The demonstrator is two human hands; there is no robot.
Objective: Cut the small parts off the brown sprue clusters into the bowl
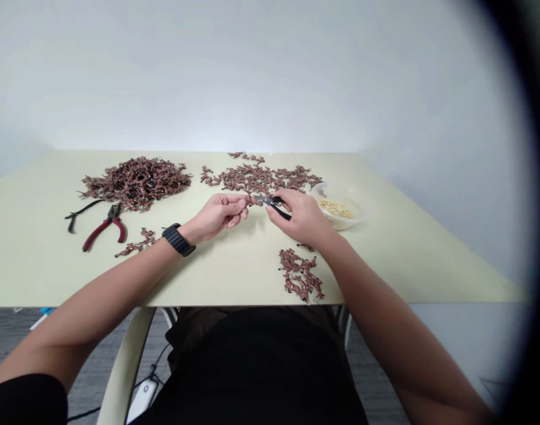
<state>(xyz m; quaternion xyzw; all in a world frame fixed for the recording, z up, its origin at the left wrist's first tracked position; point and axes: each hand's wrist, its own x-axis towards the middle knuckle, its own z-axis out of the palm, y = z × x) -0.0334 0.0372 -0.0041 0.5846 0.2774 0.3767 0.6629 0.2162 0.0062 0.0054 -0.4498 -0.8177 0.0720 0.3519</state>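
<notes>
Between the thumb and fingers of my left hand [225, 212] is a small brown figure [249, 200], shaped like a little animal. My right hand [300, 215] is closed around the black handles of a pair of pliers [274, 202], whose metal jaws point left and meet the figure. Whether the jaws grip it is too small to tell. Just to the right of that hand stands a clear plastic bowl [356, 219] with small gold-coloured pieces [336, 209] in it. Behind both hands lies a spread of similar brown figures [256, 177].
A large heap of brown figures [137, 180] lies at the back left. Red-handled pliers [104, 226] and a black strap-like piece [81, 213] rest in front of it. Smaller groups of figures lie near my left forearm [141, 241] and at the front edge [300, 274].
</notes>
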